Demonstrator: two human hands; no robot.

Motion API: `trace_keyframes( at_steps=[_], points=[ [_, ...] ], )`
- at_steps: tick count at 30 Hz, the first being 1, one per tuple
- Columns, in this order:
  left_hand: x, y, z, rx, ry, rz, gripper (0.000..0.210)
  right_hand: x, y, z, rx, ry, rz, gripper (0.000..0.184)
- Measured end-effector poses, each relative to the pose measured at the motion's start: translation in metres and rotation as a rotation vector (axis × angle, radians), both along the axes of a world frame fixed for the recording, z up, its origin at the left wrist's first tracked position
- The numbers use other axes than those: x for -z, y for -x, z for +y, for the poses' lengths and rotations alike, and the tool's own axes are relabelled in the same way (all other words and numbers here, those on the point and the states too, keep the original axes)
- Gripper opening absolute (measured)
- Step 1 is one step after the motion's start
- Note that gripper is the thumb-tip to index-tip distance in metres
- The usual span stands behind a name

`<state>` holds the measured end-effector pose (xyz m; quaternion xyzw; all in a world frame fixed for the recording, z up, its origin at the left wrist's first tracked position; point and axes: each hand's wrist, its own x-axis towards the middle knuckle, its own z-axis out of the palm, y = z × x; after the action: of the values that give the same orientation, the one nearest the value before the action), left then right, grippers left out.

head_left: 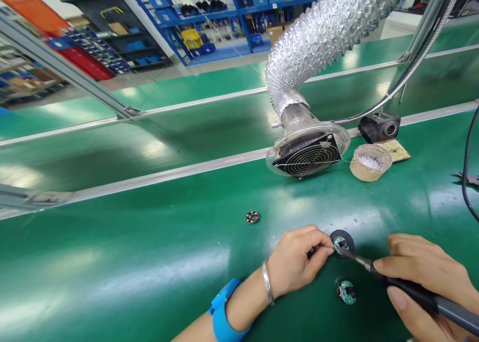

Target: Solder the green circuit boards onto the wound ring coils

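Note:
My right hand (430, 277) is closed around the black handle of a soldering iron (404, 284). The iron's metal tip reaches to a small round green circuit board (340, 243) set in a black ring (348, 233). At the left edge of that ring, my left hand (301, 257) is pinched; what is between its fingertips is too small to make out. Just below lies a second round green circuit board (347, 292), touched by neither hand. A small ring-shaped coil with copper windings (252, 216) lies farther left on the green bench.
A fume extractor fan (312, 157) hangs from a silver flexible duct (318, 42) beyond my hands. Behind, at right, are a round tub (371, 163), a yellow sponge tray (394, 150) and a black iron holder (379, 126). A black cable (466, 177) hangs at far right.

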<state>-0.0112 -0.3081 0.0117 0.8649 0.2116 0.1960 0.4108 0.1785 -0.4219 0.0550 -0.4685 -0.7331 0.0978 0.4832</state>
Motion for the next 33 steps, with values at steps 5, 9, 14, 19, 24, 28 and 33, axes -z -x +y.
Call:
trace_keyframes(
  at_steps=[5,9,14,19,24,28,33],
  points=[
    [0.0,0.001,0.0,0.004,-0.01,0.005,0.012,0.005,-0.004,0.004,0.024,-0.008,-0.043,0.028],
    [0.002,0.001,-0.001,0.012,-0.034,-0.007,0.012,0.025,0.001,0.016,0.027,0.008,-0.045,0.037],
    [0.003,0.001,-0.004,0.02,-0.108,-0.044,0.012,0.044,0.004,0.024,-0.033,0.081,-0.157,0.031],
    [0.0,0.001,-0.01,-0.024,-0.146,-0.085,0.006,0.046,0.003,0.023,-0.049,0.107,-0.149,0.034],
    [-0.005,-0.005,-0.016,-0.13,0.043,-0.021,0.01,0.045,0.003,0.024,-0.052,0.08,-0.143,0.034],
    [-0.004,-0.01,-0.018,-0.236,0.304,0.056,0.011,0.044,0.003,0.024,-0.075,0.006,-0.15,0.039],
    [-0.001,-0.01,-0.016,-0.263,0.64,0.114,0.007,0.043,0.003,0.023,-0.082,-0.014,-0.184,0.037]
  ],
)
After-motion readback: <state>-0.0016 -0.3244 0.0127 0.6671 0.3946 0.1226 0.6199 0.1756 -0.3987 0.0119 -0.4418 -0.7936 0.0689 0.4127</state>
